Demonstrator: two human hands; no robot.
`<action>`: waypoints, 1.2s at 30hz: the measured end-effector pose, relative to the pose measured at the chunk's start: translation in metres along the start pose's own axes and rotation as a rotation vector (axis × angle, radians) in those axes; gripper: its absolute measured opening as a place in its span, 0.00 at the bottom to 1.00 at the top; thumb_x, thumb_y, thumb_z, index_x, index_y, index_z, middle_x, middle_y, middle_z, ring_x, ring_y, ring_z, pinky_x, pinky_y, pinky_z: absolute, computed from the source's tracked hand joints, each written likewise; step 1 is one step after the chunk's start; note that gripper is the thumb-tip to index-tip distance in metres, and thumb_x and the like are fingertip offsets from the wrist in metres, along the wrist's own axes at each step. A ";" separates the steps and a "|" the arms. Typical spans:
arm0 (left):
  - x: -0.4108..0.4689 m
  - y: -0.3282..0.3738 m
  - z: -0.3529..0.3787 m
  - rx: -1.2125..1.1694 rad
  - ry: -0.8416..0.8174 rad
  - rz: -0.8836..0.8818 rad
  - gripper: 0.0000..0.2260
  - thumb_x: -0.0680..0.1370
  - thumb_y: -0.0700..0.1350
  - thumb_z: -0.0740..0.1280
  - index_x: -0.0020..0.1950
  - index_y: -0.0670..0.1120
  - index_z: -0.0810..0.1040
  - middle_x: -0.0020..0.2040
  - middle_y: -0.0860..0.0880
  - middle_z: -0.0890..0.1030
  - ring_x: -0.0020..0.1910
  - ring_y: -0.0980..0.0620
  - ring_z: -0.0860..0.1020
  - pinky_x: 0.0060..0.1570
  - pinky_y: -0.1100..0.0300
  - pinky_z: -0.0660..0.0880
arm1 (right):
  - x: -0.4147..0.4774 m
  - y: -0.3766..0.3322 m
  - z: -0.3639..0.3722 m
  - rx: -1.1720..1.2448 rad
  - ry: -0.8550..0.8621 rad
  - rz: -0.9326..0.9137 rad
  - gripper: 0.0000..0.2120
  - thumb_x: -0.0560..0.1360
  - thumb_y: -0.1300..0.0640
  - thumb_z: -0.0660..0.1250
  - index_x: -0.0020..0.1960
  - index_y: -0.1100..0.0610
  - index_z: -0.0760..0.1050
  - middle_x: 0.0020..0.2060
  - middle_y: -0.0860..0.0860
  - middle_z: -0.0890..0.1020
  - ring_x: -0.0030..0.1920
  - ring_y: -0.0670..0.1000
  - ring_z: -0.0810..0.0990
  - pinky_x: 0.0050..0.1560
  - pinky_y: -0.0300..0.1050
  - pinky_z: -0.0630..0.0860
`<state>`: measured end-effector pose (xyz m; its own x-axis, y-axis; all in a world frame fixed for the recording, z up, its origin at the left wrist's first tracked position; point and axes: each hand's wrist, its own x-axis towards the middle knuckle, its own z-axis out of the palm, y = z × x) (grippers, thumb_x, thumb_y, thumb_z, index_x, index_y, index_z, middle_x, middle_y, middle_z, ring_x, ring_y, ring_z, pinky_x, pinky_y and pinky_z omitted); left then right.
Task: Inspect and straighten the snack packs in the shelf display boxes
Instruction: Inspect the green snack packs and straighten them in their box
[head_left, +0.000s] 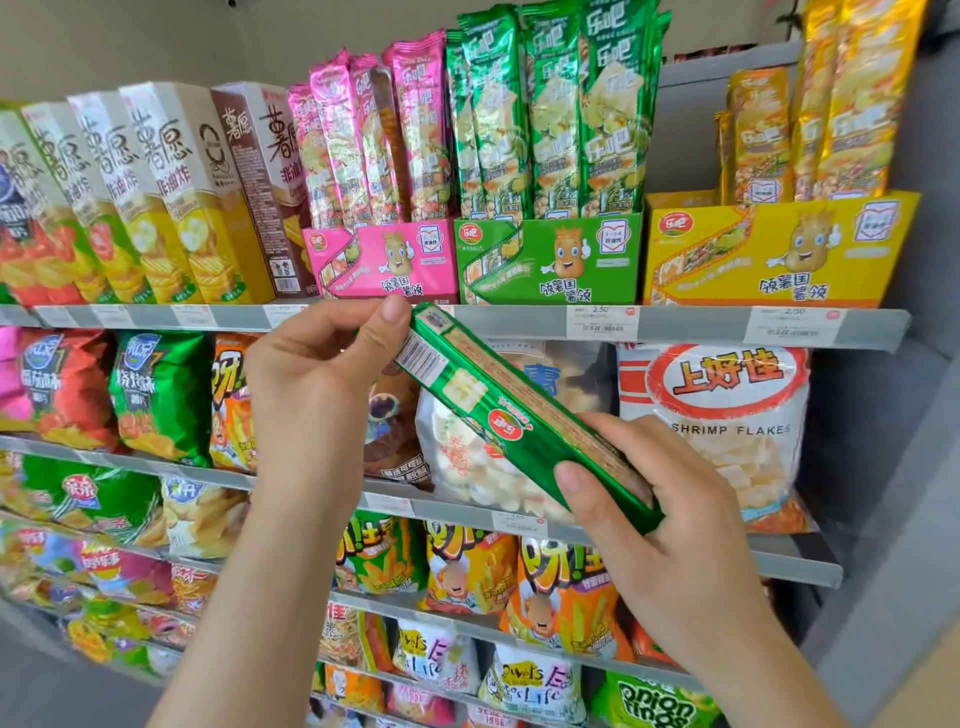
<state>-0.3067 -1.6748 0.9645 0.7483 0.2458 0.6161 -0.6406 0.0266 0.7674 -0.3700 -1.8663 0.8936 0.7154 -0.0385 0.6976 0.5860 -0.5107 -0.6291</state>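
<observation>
Head view has me at the inspecting step: one green pack (511, 415) is out of its box, held slantwise in front of the shelves. My left hand (317, 374) pinches its upper end at the barcode, my right hand (649, 483) clasps the lower end, thumb across the face. Next, I judge, it should go upright into the green box (548, 260) above, beside the other green packs (550, 114)

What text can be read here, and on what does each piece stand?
"SHRIMP FLAKES": white shrimp bag.
"上好佳": same bag's red oval.
"2.50": price tag below the green display box.
"onion rings": green bag, bottom shelf.
"领薯国薯领": green display box front.
Held green pack: barcode and print too small.
</observation>
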 end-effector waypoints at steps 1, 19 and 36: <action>-0.002 -0.001 0.002 0.048 -0.004 0.032 0.04 0.72 0.48 0.74 0.37 0.55 0.85 0.31 0.57 0.80 0.29 0.58 0.72 0.30 0.67 0.68 | 0.000 0.000 0.000 0.001 0.006 0.001 0.13 0.78 0.43 0.62 0.60 0.45 0.76 0.41 0.41 0.75 0.41 0.43 0.77 0.38 0.29 0.68; -0.037 -0.018 0.032 -0.150 -0.264 -0.136 0.21 0.70 0.48 0.75 0.62 0.45 0.77 0.54 0.48 0.84 0.55 0.48 0.81 0.55 0.53 0.79 | -0.002 -0.005 0.011 0.286 0.120 0.098 0.11 0.77 0.42 0.63 0.57 0.41 0.77 0.41 0.48 0.80 0.38 0.50 0.77 0.36 0.40 0.74; -0.024 -0.002 0.036 -0.362 -0.101 -0.296 0.18 0.72 0.55 0.73 0.53 0.43 0.77 0.50 0.41 0.79 0.53 0.43 0.76 0.60 0.42 0.71 | -0.005 -0.002 0.017 0.432 0.025 0.166 0.12 0.75 0.41 0.64 0.56 0.42 0.77 0.45 0.46 0.84 0.44 0.51 0.82 0.41 0.53 0.78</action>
<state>-0.3174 -1.7158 0.9547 0.9093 0.0816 0.4082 -0.4025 0.4219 0.8124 -0.3685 -1.8505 0.8856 0.8065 -0.1131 0.5804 0.5732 -0.0916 -0.8143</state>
